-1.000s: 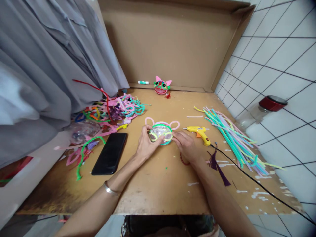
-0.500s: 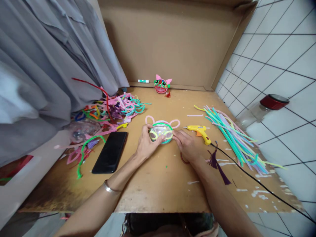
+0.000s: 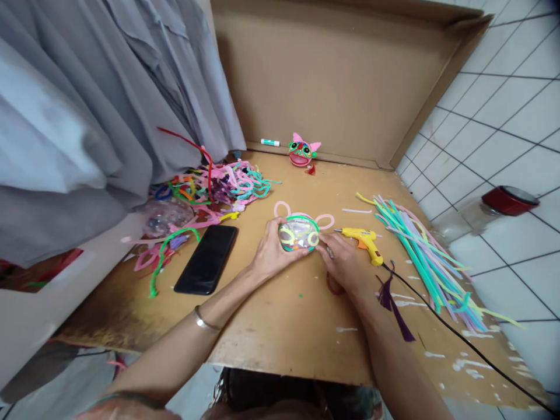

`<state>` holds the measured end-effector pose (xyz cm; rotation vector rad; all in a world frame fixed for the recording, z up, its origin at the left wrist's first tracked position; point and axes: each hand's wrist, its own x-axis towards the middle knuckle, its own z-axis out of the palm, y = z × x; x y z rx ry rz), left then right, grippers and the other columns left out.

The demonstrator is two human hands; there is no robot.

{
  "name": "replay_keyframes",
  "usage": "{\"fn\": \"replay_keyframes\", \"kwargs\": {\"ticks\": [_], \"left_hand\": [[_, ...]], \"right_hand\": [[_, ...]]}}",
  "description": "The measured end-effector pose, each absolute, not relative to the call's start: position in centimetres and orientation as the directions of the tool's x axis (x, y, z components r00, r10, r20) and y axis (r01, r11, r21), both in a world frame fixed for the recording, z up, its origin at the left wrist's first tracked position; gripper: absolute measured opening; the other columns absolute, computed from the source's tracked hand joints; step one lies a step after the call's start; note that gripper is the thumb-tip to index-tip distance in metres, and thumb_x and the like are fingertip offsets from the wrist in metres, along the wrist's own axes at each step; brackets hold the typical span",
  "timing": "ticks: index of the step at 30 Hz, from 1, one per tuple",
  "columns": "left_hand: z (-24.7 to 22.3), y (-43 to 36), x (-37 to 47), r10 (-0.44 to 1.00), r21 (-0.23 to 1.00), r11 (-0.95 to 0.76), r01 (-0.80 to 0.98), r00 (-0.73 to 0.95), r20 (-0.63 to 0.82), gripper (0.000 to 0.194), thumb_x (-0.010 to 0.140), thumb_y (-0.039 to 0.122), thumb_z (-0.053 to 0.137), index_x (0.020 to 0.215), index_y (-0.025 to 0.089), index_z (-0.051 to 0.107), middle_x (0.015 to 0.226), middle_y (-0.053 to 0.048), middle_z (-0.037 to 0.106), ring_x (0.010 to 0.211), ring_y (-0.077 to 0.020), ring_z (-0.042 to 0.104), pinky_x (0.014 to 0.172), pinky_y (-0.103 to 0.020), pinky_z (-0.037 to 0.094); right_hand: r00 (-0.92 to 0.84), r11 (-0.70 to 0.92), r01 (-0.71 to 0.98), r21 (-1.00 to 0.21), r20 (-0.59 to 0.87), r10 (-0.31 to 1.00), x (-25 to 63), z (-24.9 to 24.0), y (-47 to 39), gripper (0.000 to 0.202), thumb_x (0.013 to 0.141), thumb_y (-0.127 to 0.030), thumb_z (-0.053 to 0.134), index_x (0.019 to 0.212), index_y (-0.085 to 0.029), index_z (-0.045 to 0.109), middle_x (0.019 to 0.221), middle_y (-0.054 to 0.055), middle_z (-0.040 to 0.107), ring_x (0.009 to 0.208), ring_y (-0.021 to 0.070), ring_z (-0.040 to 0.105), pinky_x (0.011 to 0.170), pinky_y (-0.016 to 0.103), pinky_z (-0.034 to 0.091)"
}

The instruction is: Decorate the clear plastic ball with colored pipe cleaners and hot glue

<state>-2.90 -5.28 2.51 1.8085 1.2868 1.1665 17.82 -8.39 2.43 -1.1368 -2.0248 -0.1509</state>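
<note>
My left hand grips the left side of a pipe-cleaner animal head, a clear round plastic form with a green upper rim and yellow eye loops. Two pink ear loops stick out from its top. At its right edge, the closed fingers of my right hand touch the rim beside the right yellow loop. A small greyish thing shows at those fingers, too small to name. Right of the hand lies a yellow hot glue gun, nozzle toward the head.
A finished animal head and a glue stick sit by the cardboard. Tangled pipe cleaners and a phone lie left. Straight pipe cleaners, a purple tassel, the glue gun's cord and a jar are right.
The view has swung left, so everything sits farther right. The yellow loops now show farther apart on the animal head. My left thumb has dropped to its lower edge; both hands stay on it.
</note>
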Motion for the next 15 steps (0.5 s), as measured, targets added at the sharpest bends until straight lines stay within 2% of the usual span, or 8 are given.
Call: {"fn": "replay_keyframes", "kwargs": {"ticks": [8, 15], "left_hand": [[1.97, -5.04, -2.78, 0.926, 0.832, -0.376, 0.409, 0.13, 0.354, 0.081, 0.059, 0.049, 0.086, 0.122, 0.022, 0.042, 0.119, -0.009, 0.057, 0.11, -0.0269, 0.062, 0.093, -0.042, 0.053], [1.76, -5.2, -2.67, 0.909, 0.803, -0.413, 0.429, 0.136, 0.394, 0.077, 0.062, 0.047, 0.085, 0.121, 0.022, 0.043, 0.122, -0.01, 0.056, 0.114, -0.0273, 0.06, 0.095, -0.042, 0.052]], "right_hand": [[-0.277, 0.583, 0.764, -0.276, 0.676, 0.683, 17.97, 2.12, -8.12, 0.021, 0.098, -0.022, 0.052, 0.113, -0.019, 0.067, 0.104, 0.011, 0.075, 0.098, 0.0218, 0.071, 0.089, 0.038, 0.058], [-0.241, 0.574, 0.763, -0.297, 0.693, 0.679, 17.77, 2.05, -8.09, 0.022, 0.099, -0.023, 0.049, 0.109, -0.02, 0.069, 0.099, 0.01, 0.075, 0.092, 0.0215, 0.071, 0.086, 0.038, 0.059]]}}
